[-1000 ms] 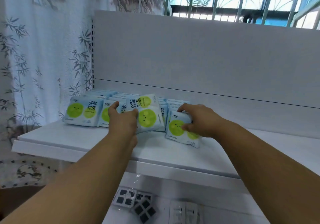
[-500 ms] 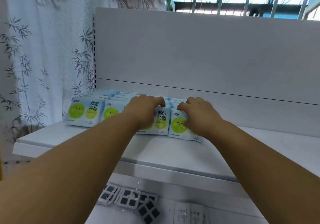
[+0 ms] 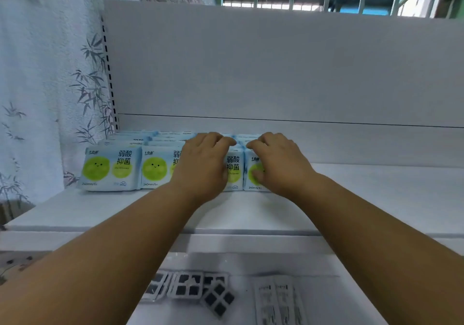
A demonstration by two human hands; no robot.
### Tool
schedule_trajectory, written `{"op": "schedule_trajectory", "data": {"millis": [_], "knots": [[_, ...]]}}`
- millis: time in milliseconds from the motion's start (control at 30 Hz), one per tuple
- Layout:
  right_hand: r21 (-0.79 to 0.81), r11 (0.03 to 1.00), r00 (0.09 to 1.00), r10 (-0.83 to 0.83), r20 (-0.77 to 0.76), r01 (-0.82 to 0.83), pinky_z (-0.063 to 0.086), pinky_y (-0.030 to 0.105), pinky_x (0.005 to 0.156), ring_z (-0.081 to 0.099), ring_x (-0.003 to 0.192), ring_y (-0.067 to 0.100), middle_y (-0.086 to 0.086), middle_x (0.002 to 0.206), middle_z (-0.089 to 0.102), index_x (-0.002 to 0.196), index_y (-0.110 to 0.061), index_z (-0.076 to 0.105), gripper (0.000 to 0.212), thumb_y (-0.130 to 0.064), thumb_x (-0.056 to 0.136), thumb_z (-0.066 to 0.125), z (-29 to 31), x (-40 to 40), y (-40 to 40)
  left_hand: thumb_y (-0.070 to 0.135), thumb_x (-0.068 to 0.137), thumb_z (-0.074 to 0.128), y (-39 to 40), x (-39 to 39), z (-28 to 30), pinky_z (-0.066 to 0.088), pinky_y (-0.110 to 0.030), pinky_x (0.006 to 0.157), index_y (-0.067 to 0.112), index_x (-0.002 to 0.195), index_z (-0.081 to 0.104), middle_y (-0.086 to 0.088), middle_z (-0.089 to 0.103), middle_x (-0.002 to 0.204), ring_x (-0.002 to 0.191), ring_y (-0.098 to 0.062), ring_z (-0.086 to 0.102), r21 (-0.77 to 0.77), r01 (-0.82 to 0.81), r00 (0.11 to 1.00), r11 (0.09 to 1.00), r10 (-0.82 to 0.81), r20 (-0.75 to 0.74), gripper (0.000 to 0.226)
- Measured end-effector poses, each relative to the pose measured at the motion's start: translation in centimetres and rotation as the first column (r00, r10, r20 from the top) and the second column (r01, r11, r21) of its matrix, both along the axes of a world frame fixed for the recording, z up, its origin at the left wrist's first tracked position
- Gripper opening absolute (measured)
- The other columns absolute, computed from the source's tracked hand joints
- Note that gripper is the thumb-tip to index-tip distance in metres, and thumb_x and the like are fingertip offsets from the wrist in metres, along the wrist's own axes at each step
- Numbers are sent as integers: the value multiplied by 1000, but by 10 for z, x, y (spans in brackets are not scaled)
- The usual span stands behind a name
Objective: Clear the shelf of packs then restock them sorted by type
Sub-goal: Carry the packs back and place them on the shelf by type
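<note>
A white shelf [image 3: 251,214] crosses mid-frame, its blue-and-green packs [image 3: 110,167] standing in a row at centre left. The left hand [image 3: 203,166] and right hand [image 3: 278,164] press half-curled over two neighbouring packs, seemingly squaring the restocked row; whether they grip is unclear. Next: release gently.

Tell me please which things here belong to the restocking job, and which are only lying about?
Part of the job:
- blue-and-green packs in rows
- upper shelf under them
- left hand and right hand, both on the front packs

Only lying about:
- black-square packets on the lower shelf
- clear sachets beside them
- bamboo-print curtain
</note>
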State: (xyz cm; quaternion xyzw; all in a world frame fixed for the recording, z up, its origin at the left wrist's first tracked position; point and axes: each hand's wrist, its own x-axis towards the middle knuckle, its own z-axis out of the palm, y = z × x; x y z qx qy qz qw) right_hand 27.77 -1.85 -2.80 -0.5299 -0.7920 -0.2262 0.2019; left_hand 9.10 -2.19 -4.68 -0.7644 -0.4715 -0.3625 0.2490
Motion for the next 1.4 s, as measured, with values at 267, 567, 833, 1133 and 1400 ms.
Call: {"op": "schedule_trajectory", "data": {"millis": [267,567,833,1133,1400], "knots": [[23,977,961,-205,-187,213,43,39,97,48,115,25,5,131,51,138,-22,47,53,-33,89,62,-19,-52,-86,18,85,59,-52,-37,-19,40,-41,97,21,134,53,-4,57,128,114,-27,51,-192,212,977,958,-211,26,49],[-59,888,813,-443,-378,456,41,42,99,46,119,27,7,131,50,139,-21,48,55,-28,88,64,-89,-54,-236,16,80,56,-152,-14,-78,47,-45,89,13,123,60,-9,63,117,105,-33,57,-285,530,846,798,-520,117,44],[-273,714,546,-680,-490,645,36,34,102,44,122,21,1,132,51,136,-22,51,50,-29,89,65,-215,-25,-405,16,85,61,-280,46,-195,49,-43,92,15,122,61,-6,63,118,107,-29,58,-464,697,656,547,-748,102,37],[-645,423,138,-885,-445,636,42,36,96,50,118,24,6,128,54,133,-20,53,48,-27,87,66,-402,-6,-573,15,81,65,-418,94,-374,49,-43,91,17,117,63,-4,63,113,105,-28,57,-763,608,490,218,-860,146,37],[-820,271,-208,-884,-419,504,42,28,87,53,112,21,2,126,52,132,-21,52,45,-23,89,66,-609,-23,-621,17,86,59,-457,124,-583,46,-43,94,21,123,58,-1,60,120,111,-25,53,-920,383,409,80,-908,92,38]]}}
